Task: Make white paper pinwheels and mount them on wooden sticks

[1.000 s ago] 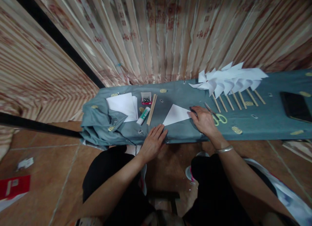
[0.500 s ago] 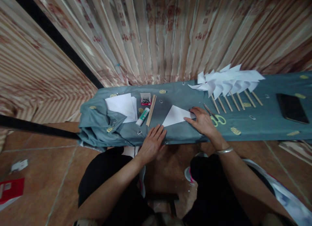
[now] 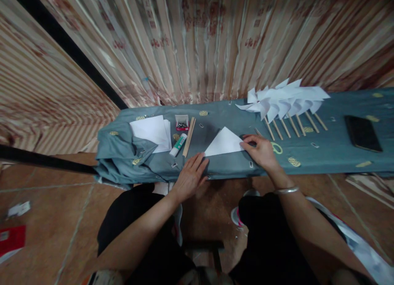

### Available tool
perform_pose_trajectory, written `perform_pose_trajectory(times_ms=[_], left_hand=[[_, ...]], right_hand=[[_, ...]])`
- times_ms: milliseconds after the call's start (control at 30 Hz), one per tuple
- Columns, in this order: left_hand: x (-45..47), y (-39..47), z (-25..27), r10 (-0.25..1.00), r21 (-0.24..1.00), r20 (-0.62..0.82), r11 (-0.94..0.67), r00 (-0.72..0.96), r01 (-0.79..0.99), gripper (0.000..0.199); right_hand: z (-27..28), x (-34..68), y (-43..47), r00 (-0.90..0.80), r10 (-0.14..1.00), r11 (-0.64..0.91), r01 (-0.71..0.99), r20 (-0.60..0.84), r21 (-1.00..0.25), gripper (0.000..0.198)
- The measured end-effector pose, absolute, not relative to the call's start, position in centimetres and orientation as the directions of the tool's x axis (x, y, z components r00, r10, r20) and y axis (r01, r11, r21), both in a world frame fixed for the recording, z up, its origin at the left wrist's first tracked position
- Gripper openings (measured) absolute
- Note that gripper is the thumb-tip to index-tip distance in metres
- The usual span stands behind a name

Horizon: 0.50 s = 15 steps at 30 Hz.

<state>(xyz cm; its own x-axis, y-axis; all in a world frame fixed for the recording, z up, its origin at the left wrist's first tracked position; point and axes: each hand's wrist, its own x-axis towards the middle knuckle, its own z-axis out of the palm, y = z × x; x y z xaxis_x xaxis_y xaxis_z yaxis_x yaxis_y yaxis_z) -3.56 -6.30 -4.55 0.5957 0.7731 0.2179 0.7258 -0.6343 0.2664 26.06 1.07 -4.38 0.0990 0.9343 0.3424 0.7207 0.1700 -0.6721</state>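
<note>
A white sheet of paper folded into a triangle (image 3: 224, 143) lies near the front edge of the cloth-covered bench. My left hand (image 3: 191, 173) rests flat by its left corner, fingers stretched out and the fingertips at the paper. At the right corner, my right hand (image 3: 260, 151) pinches the paper between thumb and fingers. Partly hidden behind that hand are scissors with light green handles (image 3: 277, 148). Left of the paper lie several thin wooden sticks (image 3: 189, 136), a glue stick (image 3: 178, 144) and a small box of metal pins (image 3: 182, 123).
White paper sheets (image 3: 149, 131) are stacked at the left, partly under a cloth fold. Several paper pinwheels on sticks (image 3: 286, 102) lie in a row at the back right. A black phone (image 3: 363, 133) is farther right. A curtain (image 3: 197, 47) hangs behind the bench.
My right hand has closed into a pinch on the paper's right corner, and the triangle's top has shifted right. The left hand stays at the left corner. The view has shifted slightly.
</note>
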Motion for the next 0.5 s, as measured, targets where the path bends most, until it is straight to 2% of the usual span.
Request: perform_pose_trajectory(times_ms=[100, 200, 333, 500], left_hand=[[-3.3, -5.8, -4.1, 0.768, 0.269, 0.279, -0.639, 0.576, 0.721, 0.064], [-2.6, -5.2, -3.7, 0.744, 0.244, 0.346, -0.660, 0.572, 0.711, 0.067], [-1.4, -4.7, -2.9, 0.695, 0.180, 0.413, -0.696, 0.588, 0.695, 0.067], [0.2, -4.7, -1.9, 0.618, 0.050, 0.431, -0.744, 0.657, 0.667, 0.055]], right_hand=[[-3.0, 26.9, 1.3, 0.226, 0.883, 0.153, 0.690, 0.411, -0.707, 0.019], [-1.5, 26.6, 0.6, 0.241, 0.806, 0.139, 0.811, 0.541, -0.569, 0.019], [-0.8, 23.5, -2.0, -0.043, 0.839, 0.243, 0.922, 0.543, -0.302, 0.018], [-2.0, 19.9, -4.6, -0.309, 0.826, 0.432, 0.885, 0.471, -0.175, 0.017]])
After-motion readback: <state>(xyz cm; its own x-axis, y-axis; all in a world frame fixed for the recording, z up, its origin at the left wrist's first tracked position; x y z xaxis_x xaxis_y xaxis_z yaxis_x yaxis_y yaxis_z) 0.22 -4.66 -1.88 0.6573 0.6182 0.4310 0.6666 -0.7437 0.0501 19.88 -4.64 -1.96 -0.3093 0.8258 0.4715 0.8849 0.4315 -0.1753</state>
